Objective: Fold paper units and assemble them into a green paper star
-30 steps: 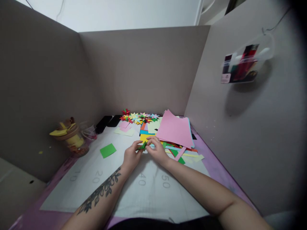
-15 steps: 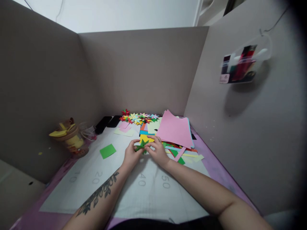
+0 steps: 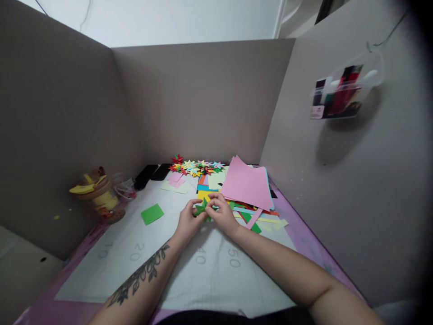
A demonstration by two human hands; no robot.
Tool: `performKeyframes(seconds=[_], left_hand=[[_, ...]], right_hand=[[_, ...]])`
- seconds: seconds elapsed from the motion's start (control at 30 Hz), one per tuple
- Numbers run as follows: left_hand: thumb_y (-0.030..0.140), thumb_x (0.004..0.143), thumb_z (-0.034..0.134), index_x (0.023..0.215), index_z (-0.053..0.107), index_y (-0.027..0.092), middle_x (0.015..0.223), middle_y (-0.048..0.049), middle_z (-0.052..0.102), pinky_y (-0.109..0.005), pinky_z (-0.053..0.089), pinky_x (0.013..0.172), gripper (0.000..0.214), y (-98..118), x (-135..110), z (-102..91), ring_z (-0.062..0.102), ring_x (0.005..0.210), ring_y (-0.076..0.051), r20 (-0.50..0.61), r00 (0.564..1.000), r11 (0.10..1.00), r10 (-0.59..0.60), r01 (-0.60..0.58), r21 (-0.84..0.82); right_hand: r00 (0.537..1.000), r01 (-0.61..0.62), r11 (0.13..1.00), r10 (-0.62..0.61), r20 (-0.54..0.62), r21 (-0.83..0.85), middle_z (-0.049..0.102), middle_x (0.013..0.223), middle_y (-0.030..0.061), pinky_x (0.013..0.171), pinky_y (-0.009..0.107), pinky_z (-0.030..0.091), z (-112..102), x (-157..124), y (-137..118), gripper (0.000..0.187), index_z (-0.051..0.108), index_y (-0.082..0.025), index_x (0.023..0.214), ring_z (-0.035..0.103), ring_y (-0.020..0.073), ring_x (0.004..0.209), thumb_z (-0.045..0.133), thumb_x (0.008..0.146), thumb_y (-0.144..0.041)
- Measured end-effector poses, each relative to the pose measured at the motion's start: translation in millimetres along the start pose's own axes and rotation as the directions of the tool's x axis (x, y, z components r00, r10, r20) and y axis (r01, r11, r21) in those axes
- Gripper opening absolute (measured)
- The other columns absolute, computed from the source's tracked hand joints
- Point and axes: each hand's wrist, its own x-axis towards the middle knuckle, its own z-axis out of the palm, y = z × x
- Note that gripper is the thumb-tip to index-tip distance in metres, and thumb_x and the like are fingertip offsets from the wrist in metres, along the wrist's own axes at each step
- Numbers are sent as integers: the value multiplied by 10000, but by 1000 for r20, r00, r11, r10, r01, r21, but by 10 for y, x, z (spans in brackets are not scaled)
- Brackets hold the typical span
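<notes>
Between my two hands is a green folded paper star (image 3: 202, 208), held just above the white mat (image 3: 128, 280). My left hand (image 3: 190, 217) pinches its left side between thumb and fingers. On the right side, the thumb and index finger of my right hand (image 3: 221, 213) close on the star and cover part of it. A flat green paper square (image 3: 152, 214) lies on the mat to the left of my hands. Beyond the hands spreads a pile of finished multicoloured paper stars (image 3: 194, 168).
Pink paper sheets (image 3: 243, 185) lie at the right over coloured strips (image 3: 255, 220). Two dark phones (image 3: 146, 176) rest at the back left, near a brown and yellow pot (image 3: 104, 196). Grey panels (image 3: 203, 99) enclose the table; a clear pouch (image 3: 341, 92) hangs on the right one.
Both hands have shifted very slightly, and the green star has turned a little between the fingers. My grip on it continues.
</notes>
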Motion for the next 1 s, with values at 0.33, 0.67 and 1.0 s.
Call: performKeyframes(seconds=[0.33, 0.67, 1.0], left_hand=[[298, 635, 666, 1111, 504, 133, 466, 118, 344, -157, 233, 398, 529, 4, 63, -57, 325, 386, -45, 165, 974, 984, -155, 167, -63], [297, 590, 698, 992, 509, 140, 611, 29, 603, -195, 408, 479, 471, 4, 126, -98, 546, 476, -100, 145, 965, 933, -220, 251, -258], [255, 563, 726, 1023, 537, 137, 609, 32, 600, -197, 420, 495, 512, -10, 121, -153, 555, 504, -105, 159, 970, 961, -186, 213, -178]], right_hand=[[990, -142, 981, 137, 44, 136, 498, 750, -25, 602, 237, 414, -21, 51, 1, 185, 466, -196, 825, 500, 122, 644, 500, 652, -140], [989, -149, 974, 144, 41, 170, 531, 852, 0, 640, 245, 436, 27, 30, 61, 345, 424, -215, 1008, 543, 137, 761, 553, 690, -186], [992, -69, 997, 65, 111, 25, 497, 738, -30, 587, 236, 411, -14, -9, 56, 336, 473, -222, 1041, 514, 121, 661, 502, 716, -140]])
